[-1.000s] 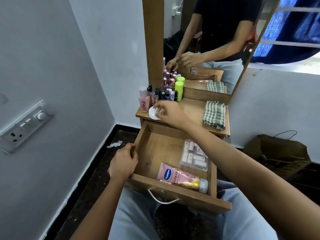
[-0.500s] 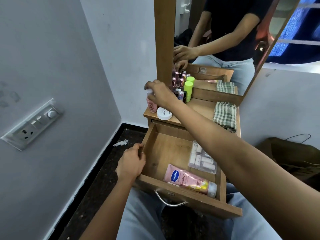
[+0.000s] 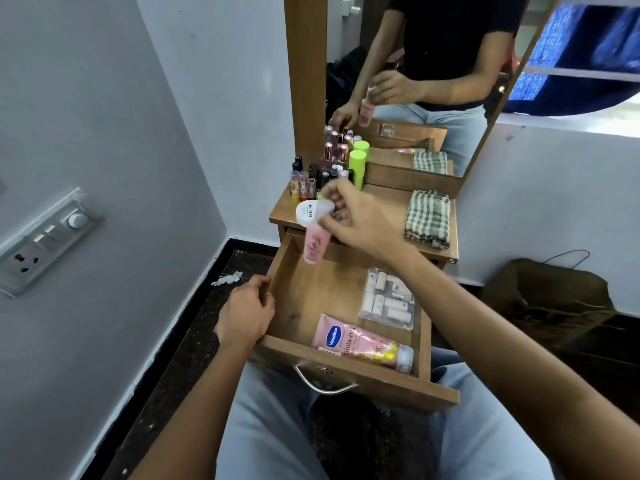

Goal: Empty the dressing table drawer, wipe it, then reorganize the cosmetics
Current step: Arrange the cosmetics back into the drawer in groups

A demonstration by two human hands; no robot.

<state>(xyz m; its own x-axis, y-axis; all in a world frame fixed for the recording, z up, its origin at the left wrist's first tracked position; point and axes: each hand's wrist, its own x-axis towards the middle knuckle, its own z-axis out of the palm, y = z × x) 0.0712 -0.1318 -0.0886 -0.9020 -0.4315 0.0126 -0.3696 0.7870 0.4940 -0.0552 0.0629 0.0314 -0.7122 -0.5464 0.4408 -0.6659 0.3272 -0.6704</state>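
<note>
"Since half a second ago, what moved?"

"Right hand (image 3: 356,220) has lifted the pink bottle (image 3: 316,244) off the dressing table (image 3: 388,202). Its fingers pinch the cap end, and the bottle hangs tilted over the back of the open drawer (image 3: 311,292)."

"And the left hand (image 3: 246,313)?"

"Curled over the drawer's left wall, gripping it."

"What's nearby?"

"White jar (image 3: 306,213) at the tabletop edge, just behind the bottle; small bottles (image 3: 311,178) and a checked cloth (image 3: 428,218) further back. Vaseline tube (image 3: 360,342) and clear pouch (image 3: 388,299) lie in the drawer."
</note>
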